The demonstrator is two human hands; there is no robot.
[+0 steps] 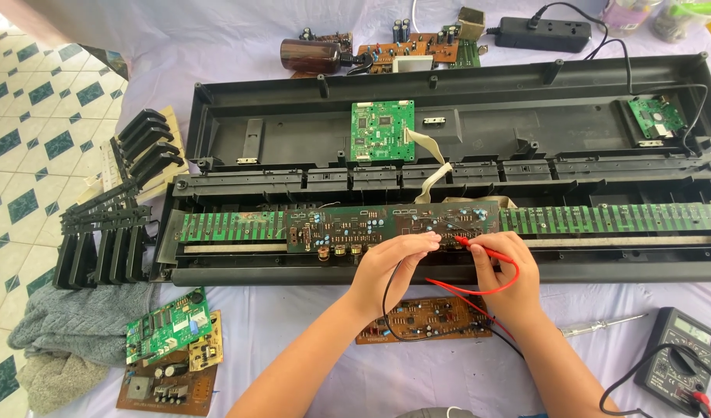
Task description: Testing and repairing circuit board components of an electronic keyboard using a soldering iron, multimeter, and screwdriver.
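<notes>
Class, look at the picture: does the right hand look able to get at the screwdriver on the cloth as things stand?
Probably yes. The screwdriver lies bare on the cloth just right of the right hand, with nothing between them. But that hand holds the red probe, so its fingers are not free.

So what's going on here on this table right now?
A person is probing the brown circuit board inside an opened black keyboard case. The right hand holds a red probe to the board; the left hand pinches a black lead at the same spot. A multimeter sits at the right.
</notes>
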